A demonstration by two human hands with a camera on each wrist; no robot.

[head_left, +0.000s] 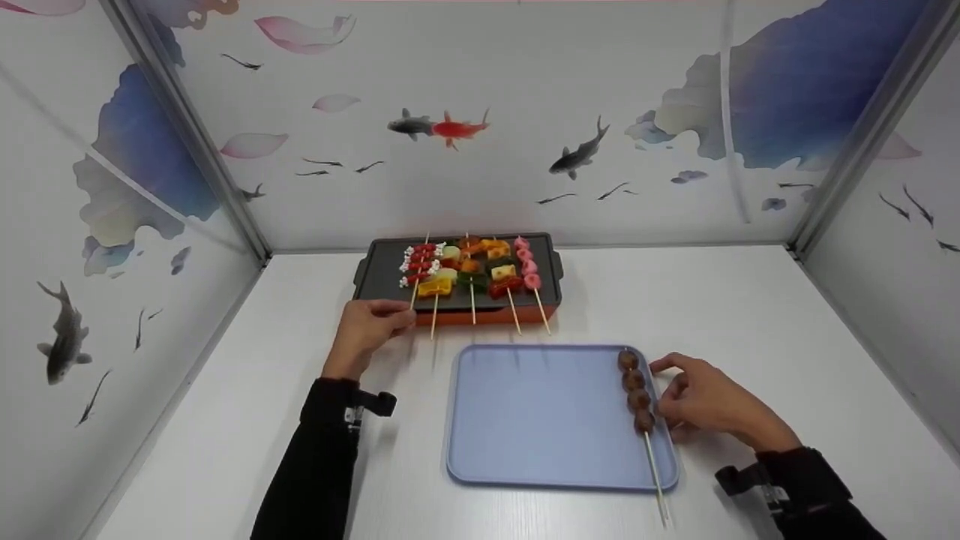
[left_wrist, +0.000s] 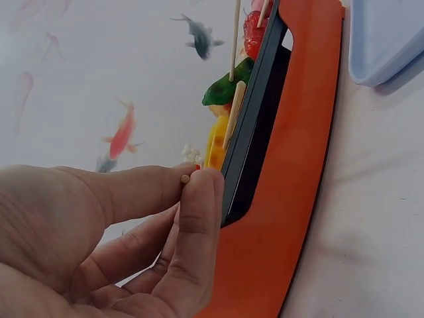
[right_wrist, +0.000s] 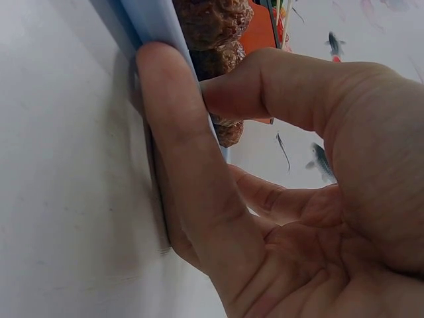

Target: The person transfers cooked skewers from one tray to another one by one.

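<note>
My left hand (head_left: pixel 367 331) pinches the bare stick end of a skewer with red and white pieces (head_left: pixel 423 259) between thumb and fingertips. That skewer lies at the left of several on a black-topped, orange-sided grill (head_left: pixel 381 271). In the left wrist view the stick's round end (left_wrist: pixel 185 179) pokes out between the fingers. My right hand (head_left: pixel 705 396) grips the right rim of a light blue tray (head_left: pixel 540 420), thumb on the inner side and a finger along the outside. A skewer of brown meatballs (head_left: pixel 636 390) lies on the tray along that rim, its stick extending past the front edge.
Other skewers on the grill carry yellow, green and red vegetable pieces (head_left: pixel 472 281) and pink curled pieces (head_left: pixel 527 262); their sticks overhang the front. The white table (head_left: pixel 720 300) is enclosed by panels (head_left: pixel 517 187) printed with fish and petals, with the grill near the back panel.
</note>
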